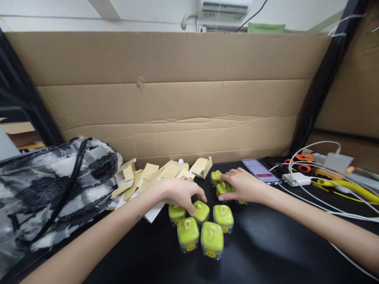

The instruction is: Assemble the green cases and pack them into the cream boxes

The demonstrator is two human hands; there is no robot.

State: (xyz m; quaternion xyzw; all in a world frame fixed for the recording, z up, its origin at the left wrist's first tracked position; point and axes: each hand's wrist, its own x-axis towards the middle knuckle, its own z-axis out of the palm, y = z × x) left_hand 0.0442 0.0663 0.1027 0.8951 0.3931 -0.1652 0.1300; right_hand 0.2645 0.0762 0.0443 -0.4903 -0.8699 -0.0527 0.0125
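Left hand [180,193] rests fingers on a small green-lidded clear plastic box [201,211] among five grouped near; right hand [242,185] loosely covers far ones [223,189]; flat tan cardboard cartons [154,175] lie unused left.

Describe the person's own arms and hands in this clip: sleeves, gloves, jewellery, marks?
Both hands, left hand and right hand, are bare, with no gloves, rings or watch showing. Both forearms are uncovered to the frame edge, so no sleeves appear. A small dark mark shows on the left forearm.

The right hand [244,185] covers most of one green-lidded container [224,189]; the left hand [180,193] hides part of another [177,212]; the phone [260,171] screen's text is too small to read
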